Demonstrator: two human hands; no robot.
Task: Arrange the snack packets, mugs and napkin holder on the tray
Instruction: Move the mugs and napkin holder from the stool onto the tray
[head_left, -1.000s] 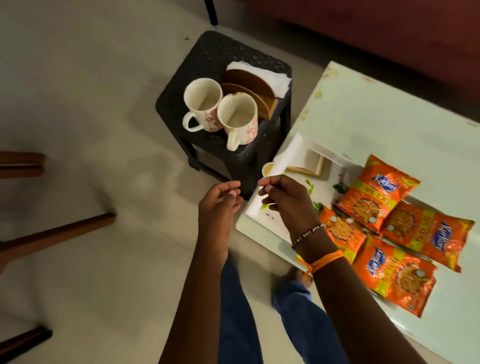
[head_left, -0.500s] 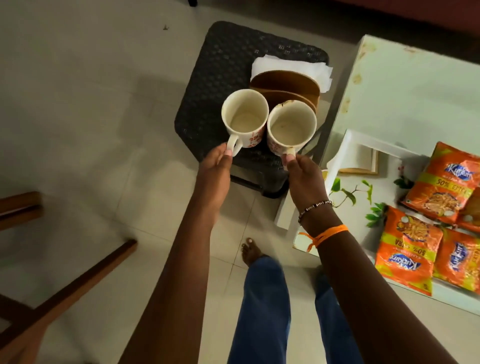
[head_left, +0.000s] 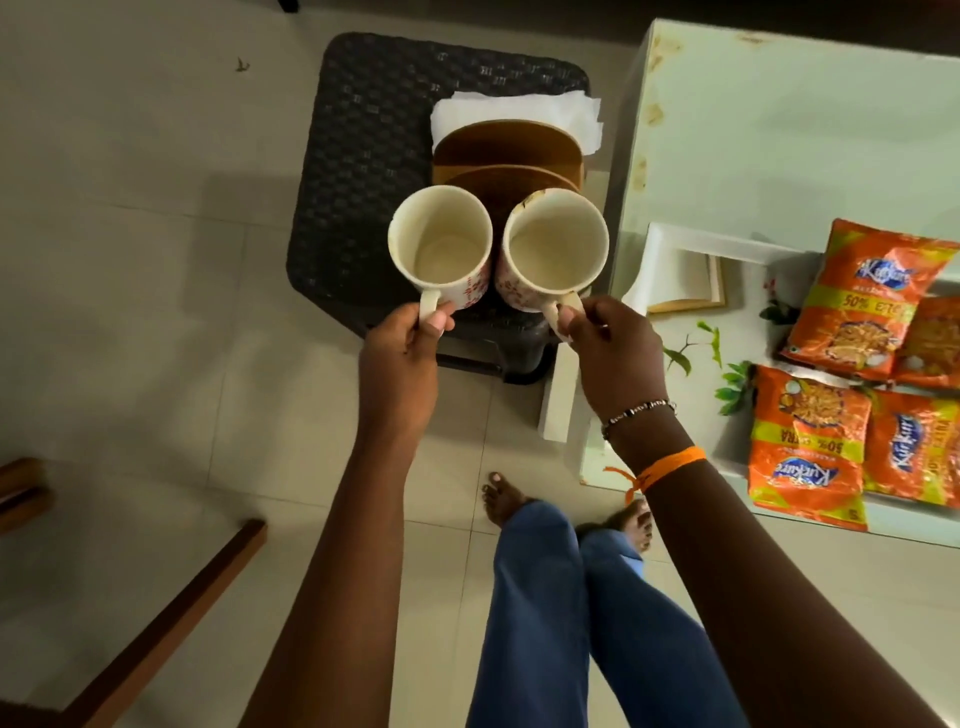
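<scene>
Two white mugs with red flower prints stand side by side on a black woven stool (head_left: 363, 156). My left hand (head_left: 400, 358) grips the handle of the left mug (head_left: 441, 244). My right hand (head_left: 613, 353) grips the handle of the right mug (head_left: 553, 249). Both mugs are empty inside. Whether they rest on the stool or are lifted off it, I cannot tell. Behind them is a brown wooden napkin holder (head_left: 509, 150) with white napkins (head_left: 519, 106). On the table to the right lies a white leaf-printed tray (head_left: 670, 249), with several orange snack packets (head_left: 810, 447) on it.
The pale green table (head_left: 779, 130) fills the upper right, its corner close to the stool. My legs in blue jeans (head_left: 561, 597) and bare feet are below on the tiled floor. Brown wooden furniture legs (head_left: 171, 613) cross the lower left.
My hands have reached the stool and closed on the two mug handles. The view has moved closer over the stool and mugs.
</scene>
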